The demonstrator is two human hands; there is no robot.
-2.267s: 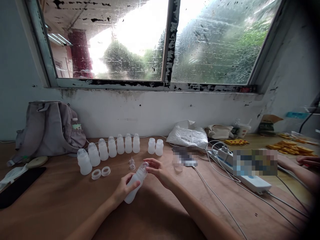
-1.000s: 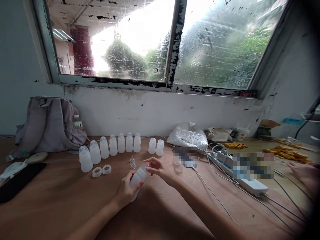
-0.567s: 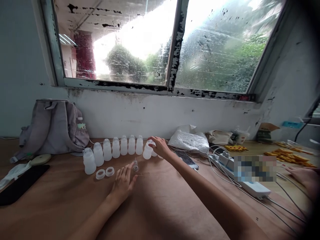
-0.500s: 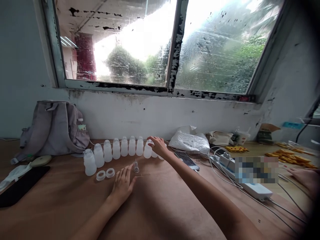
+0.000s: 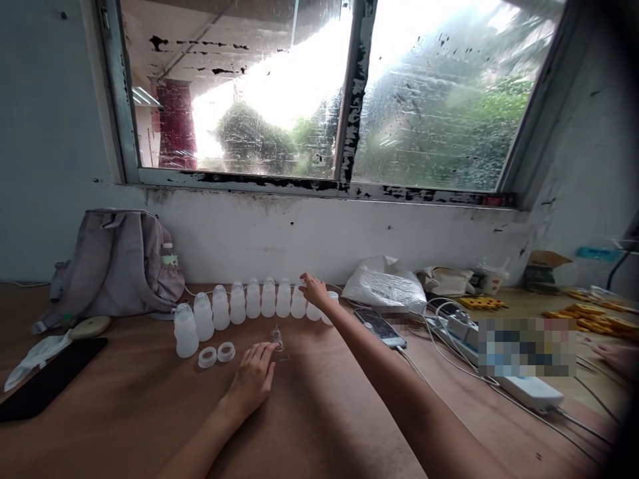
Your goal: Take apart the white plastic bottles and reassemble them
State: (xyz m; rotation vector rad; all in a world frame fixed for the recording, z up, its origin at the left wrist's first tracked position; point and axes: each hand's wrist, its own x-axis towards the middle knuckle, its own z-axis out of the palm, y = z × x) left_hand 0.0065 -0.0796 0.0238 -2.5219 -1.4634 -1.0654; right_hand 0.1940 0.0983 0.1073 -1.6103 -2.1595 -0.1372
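Note:
A curved row of several frosted white bottles [image 5: 220,308] stands on the brown table. My right hand [image 5: 314,289] reaches over the right part of the row, its fingers at the top of one bottle [image 5: 298,304]; the fingertips are too small to read clearly. Low on the table, my left hand [image 5: 254,376] has its fingers spread, with the index fingertip beside a small clear nipple-shaped part [image 5: 277,339]. Two white rings [image 5: 207,357] lie left of that hand, in front of the bottles.
A grey backpack [image 5: 117,266] leans at the left wall, near a black flat item [image 5: 54,379]. On the right are a phone [image 5: 380,327], a plastic bag [image 5: 384,283], a power strip [image 5: 532,391] with cables, yellow pieces [image 5: 589,319] and another person's hand [image 5: 612,356].
The view has shifted slightly, so everything appears a little lower and further right. My right hand still hovers at the bottle tops, and my left fingertips are now nearer the clear part.

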